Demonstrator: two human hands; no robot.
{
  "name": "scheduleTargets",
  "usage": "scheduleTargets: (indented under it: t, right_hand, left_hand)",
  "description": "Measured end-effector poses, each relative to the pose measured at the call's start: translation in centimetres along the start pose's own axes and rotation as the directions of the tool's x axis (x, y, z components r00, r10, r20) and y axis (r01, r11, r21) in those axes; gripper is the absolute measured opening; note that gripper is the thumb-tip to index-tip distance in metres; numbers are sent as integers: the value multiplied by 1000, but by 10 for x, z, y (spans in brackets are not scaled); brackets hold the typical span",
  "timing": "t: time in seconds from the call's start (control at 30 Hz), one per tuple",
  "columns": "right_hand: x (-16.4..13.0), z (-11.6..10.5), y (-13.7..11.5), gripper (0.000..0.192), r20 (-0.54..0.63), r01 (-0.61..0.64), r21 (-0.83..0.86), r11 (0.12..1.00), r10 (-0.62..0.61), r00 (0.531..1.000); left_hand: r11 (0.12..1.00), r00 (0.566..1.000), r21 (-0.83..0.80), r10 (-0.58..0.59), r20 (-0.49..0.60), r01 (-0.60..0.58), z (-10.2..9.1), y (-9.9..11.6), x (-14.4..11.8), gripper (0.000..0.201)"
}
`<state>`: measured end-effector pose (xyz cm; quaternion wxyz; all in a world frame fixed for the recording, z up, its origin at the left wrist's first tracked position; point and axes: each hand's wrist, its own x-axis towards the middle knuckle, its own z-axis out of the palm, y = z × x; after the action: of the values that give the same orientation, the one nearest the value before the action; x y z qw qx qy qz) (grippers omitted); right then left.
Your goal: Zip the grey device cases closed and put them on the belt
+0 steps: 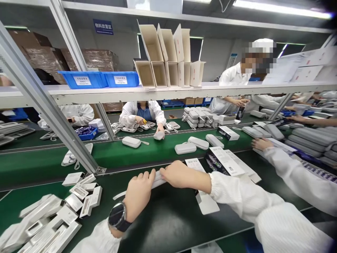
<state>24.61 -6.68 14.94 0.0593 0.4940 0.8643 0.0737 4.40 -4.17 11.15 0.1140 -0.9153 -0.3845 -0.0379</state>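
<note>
Between my two hands is a light grey zip case (158, 180), held over the dark worktop and mostly covered by my fingers. My left hand (139, 189), with a watch at the wrist, is wrapped round its near-left end, where a pale strap (119, 195) sticks out. The fingers of my right hand (176, 174) close on its other end. Beside my right forearm lie an open printed carton (225, 163) and a white flap (206, 203), partly under the sleeve.
Small white boxes (65, 214) are heaped at the left. Several grey cases (185, 148) lie on the green belt (110, 154) ahead. A metal post (56, 109) rises left. A co-worker's hand (262, 144) reaches in at the right. Overhead, a shelf (168, 92) carries blue bins (97, 80) and cartons.
</note>
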Motion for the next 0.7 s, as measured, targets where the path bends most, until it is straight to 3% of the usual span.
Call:
scheduleTargets:
  t: [0.1,0.23,0.37,0.47,0.5,0.57,0.63,0.7]
  right_hand:
    - [-7,10,8,11,-42,99,65,993,-96,994]
    - [-16,23,9,15,-237,218,160,963,-177,955]
    - [-22,29,10,19,-316,191,171,967,-129,940]
    - [-28,30,21,16,-260,172,414,894,-65,963]
    - [-30,32,26,18,-229,173,547,819,-53,972]
    - [-33,40,34,24,-176,160,796,584,-30,984]
    - [-34,55,33,32,-128,125,963,240,-3,992]
    - [-32,73,20,40,-100,100,982,-158,8,995]
  left_hand:
    - [999,997,16,48,56,-49,-3,-1,-2,70]
    - [996,994,-19,91,64,-90,-10,-2,-7,70]
    - [996,996,-32,78,30,-77,-20,-1,-10,71]
    - [996,997,-59,72,16,-71,-29,-6,-12,67]
    - [993,997,-96,73,8,-72,-32,-9,-14,65]
    - [971,998,-232,66,-7,-65,-36,-18,-17,61]
    - [907,999,-418,46,-13,-47,-38,-27,-19,62]
    - [796,1000,-605,17,-1,-14,-35,-33,-21,65]
